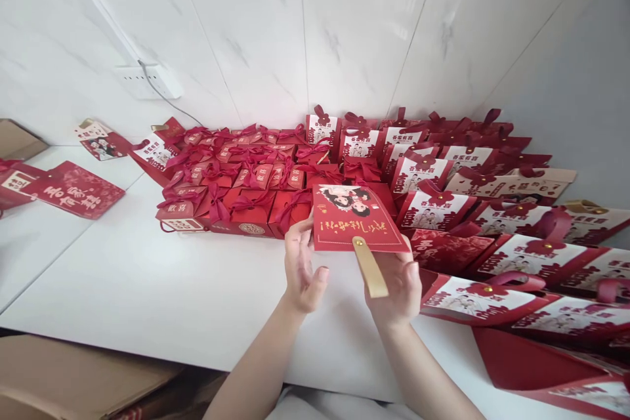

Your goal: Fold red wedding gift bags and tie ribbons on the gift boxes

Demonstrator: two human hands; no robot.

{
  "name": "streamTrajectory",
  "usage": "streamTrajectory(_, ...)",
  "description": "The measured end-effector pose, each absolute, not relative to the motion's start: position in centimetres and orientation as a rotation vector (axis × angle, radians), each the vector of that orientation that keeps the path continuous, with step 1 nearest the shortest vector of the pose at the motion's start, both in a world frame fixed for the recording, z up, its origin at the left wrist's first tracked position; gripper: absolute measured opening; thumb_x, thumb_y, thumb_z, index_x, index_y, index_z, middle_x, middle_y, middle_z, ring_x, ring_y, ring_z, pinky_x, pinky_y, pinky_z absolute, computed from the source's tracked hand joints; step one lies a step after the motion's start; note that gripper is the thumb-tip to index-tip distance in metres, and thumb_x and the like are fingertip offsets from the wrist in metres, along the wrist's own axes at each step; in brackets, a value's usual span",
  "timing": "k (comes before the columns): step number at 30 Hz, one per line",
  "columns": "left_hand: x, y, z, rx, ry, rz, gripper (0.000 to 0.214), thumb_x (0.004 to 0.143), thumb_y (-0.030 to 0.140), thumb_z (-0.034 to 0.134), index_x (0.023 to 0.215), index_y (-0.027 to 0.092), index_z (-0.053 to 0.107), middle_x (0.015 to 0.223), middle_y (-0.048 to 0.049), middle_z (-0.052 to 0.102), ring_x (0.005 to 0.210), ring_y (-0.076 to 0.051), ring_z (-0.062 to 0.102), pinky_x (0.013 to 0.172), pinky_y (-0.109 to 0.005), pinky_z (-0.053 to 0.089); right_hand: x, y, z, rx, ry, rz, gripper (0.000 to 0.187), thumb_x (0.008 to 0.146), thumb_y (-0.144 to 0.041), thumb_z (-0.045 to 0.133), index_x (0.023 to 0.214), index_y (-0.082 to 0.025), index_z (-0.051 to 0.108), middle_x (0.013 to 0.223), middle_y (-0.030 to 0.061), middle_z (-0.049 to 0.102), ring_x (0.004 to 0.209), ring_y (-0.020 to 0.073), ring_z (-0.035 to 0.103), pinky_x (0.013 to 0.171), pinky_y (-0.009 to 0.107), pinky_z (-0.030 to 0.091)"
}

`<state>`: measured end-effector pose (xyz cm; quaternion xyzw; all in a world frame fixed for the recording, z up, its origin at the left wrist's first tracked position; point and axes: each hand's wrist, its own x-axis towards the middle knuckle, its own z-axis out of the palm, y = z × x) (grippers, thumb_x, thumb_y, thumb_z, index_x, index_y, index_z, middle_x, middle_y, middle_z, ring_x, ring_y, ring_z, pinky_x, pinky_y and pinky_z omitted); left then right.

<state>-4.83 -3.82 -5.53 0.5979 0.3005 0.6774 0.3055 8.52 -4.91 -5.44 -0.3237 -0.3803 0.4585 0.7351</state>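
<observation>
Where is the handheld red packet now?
In the head view, the red packet is just right of centre, held between the left hand and right hand, in front of the ribboned boxes.

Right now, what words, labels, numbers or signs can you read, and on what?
"我们结婚啦!", upside down: held red box.
"吾家有喜" and large "喜": upright boxes.
"歡喜": small ribboned box.
"吾家有", last character unclear: red packet, left.
Too small or blurred: white label, round emblem, much of the beige box.
</observation>
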Motion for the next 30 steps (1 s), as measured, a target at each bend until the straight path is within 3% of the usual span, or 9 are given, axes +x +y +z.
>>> streamTrajectory(3,-5.1,-3.6,-5.4,1.558,0.8,1.827,0.049,0.087,0.06,0.058,0.118,0.023,0.056,0.137,-0.0171,0.052,0.13,-0.037,0.055,0.1,-0.053,0.052,8.5,-5.1,-4.6,-0.683,-0.822,1.052,0.04,0.095,-0.062,0.041,0.098,-0.027,0.061,0.115,0.0085,0.068,0.106,0.0303,0.066,0.092,0.05,0.051)
streamTrajectory(7,-5.6,-3.5,-5.2,1.558,0.838,1.798,0.05,0.083,0.065,0.059,0.11,0.023,0.058,0.141,-0.0154,0.05,0.129,-0.038,0.055,0.1,-0.054,0.05,8.3,-5.1,-3.9,-0.675,-0.848,1.023,0.022,0.094,-0.044,0.058,0.085,-0.024,0.061,0.117,0.0076,0.068,0.113,0.0299,0.063,0.097,0.048,0.047)
streamTrajectory(13,-6.1,-3.5,-4.9,1.489,0.91,1.723,0.027,0.087,0.046,0.065,0.097,0.022,0.061,0.139,-0.0125,0.055,0.127,-0.035,0.058,0.102,-0.053,0.05,8.0,-5.0,-3.8,-0.697,-0.796,1.062,0.021,0.093,-0.034,0.063,0.077,-0.021,0.058,0.144,0.0101,0.06,0.127,0.0322,0.058,0.099,0.048,0.046)
streamTrajectory(18,-6.2,-3.1,-5.0,1.332,0.799,1.684,0.017,0.086,0.036,0.07,0.086,0.02,0.062,0.135,-0.011,0.058,0.131,-0.035,0.056,0.105,-0.052,0.048,7.9,-4.9,-3.8,-0.772,-0.744,1.058,0.024,0.094,-0.033,0.064,0.074,-0.021,0.059,0.15,0.0084,0.056,0.137,0.0316,0.052,0.11,0.052,0.039)
streamTrajectory(21,-6.1,-3.1,-4.9,1.375,0.835,1.701,0.014,0.087,0.032,0.071,0.085,0.02,0.064,0.147,-0.0105,0.053,0.142,-0.035,0.046,0.113,-0.052,0.042,8.0,-4.7,-4.0,-0.821,-0.702,1.035,0.021,0.093,-0.035,0.066,0.076,-0.022,0.064,0.148,0.0059,0.058,0.142,0.0286,0.046,0.117,0.051,0.033)
streamTrajectory(23,-6.0,-3.1,-4.7,1.414,0.918,1.711,0.013,0.087,0.03,0.072,0.083,0.02,0.065,0.156,-0.0089,0.045,0.147,-0.035,0.04,0.115,-0.05,0.04,8.2,-4.5,-4.2,-0.852,-0.677,1.07,0.019,0.092,-0.038,0.068,0.08,-0.023,0.067,0.141,0.0064,0.063,0.136,0.0278,0.053,0.114,0.049,0.039)
streamTrajectory(26,-5.9,-3.1,-4.5,1.416,1.058,1.699,0.012,0.087,0.031,0.072,0.084,0.021,0.067,0.16,-0.0079,0.038,0.148,-0.035,0.037,0.111,-0.045,0.043,8.5,-4.1,-4.7,-0.921,-0.649,1.215,0.021,0.089,-0.044,0.069,0.092,-0.024,0.071,0.113,0.0076,0.073,0.107,0.0259,0.069,0.093,0.044,0.054)
streamTrajectory(28,-5.8,-3.1,-4.3,1.388,1.134,1.665,0.013,0.088,0.034,0.072,0.089,0.021,0.069,0.149,-0.0106,0.047,0.141,-0.032,0.046,0.103,-0.039,0.048,8.7,-3.8,-5.0,-0.959,-0.642,1.283,0.024,0.088,-0.047,0.071,0.097,-0.024,0.07,0.094,0.0046,0.074,0.086,0.0216,0.071,0.078,0.038,0.056)
streamTrajectory(30,-5.8,-3.0,-4.2,1.356,1.183,1.621,0.016,0.088,0.037,0.071,0.093,0.022,0.07,0.124,-0.0102,0.059,0.119,-0.025,0.059,0.091,-0.033,0.051,8.9,-3.6,-5.2,-0.973,-0.668,1.277,0.025,0.088,-0.047,0.071,0.094,-0.023,0.069,0.079,0.001,0.07,0.072,0.0167,0.067,0.07,0.032,0.053)
